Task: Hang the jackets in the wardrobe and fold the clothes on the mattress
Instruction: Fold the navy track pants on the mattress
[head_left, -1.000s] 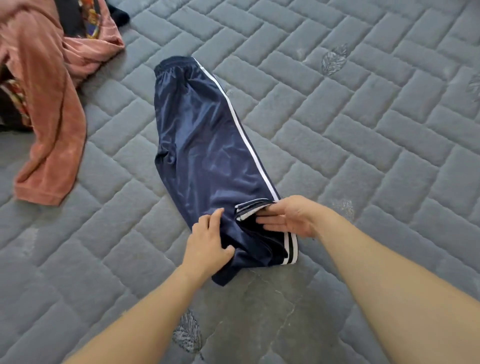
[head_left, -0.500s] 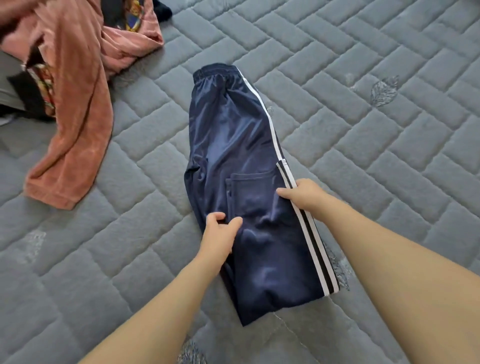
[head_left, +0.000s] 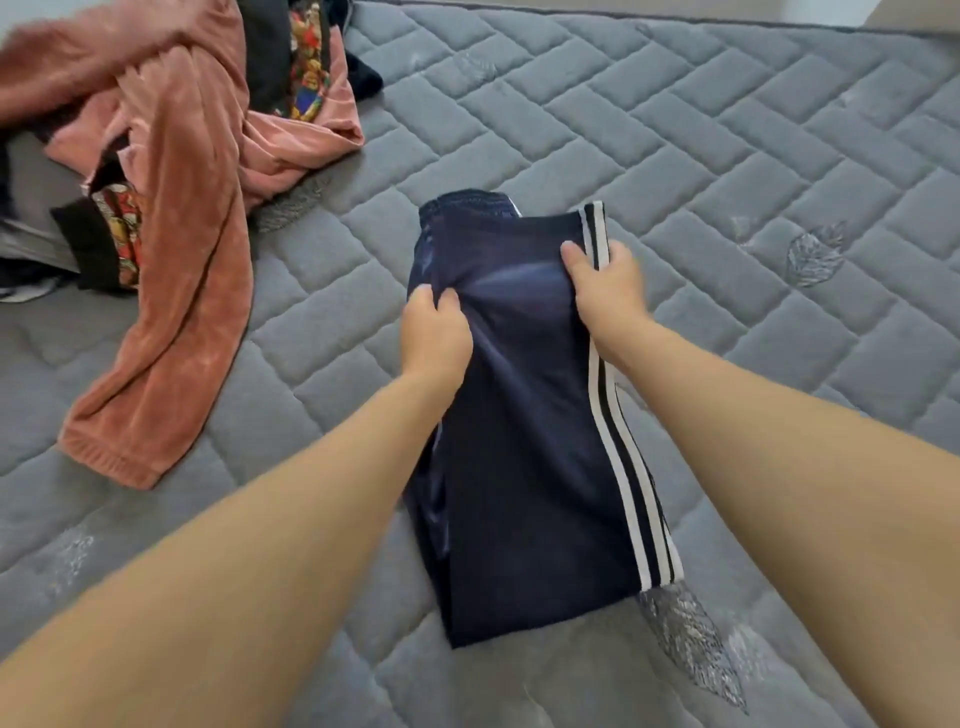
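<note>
Your navy track trousers (head_left: 524, 457) lie on the grey quilted mattress (head_left: 727, 171), folded over on themselves, with the lower leg end laid up toward the waistband (head_left: 467, 200). The white side stripes (head_left: 618, 467) run along the trousers' right edge, from the near corner up to the fold's far end.

Your left hand (head_left: 434, 335) sits on the trousers' left side, about level with the fold's upper part, thumb and fingers pinching a bunch of the navy fabric. Your right hand (head_left: 605, 291) sits on the trousers' right edge, thumb on top of the cloth and fingers curled round the striped seam, gripping it. Both forearms reach in from the near side of the trousers.

Well to the left of the trousers, a pink velour garment (head_left: 176, 249) lies unfolded and spread out. Beyond it, further from the trousers, dark clothing with a multicoloured print (head_left: 306, 67) is heaped; individual pieces cannot be told apart.
</note>
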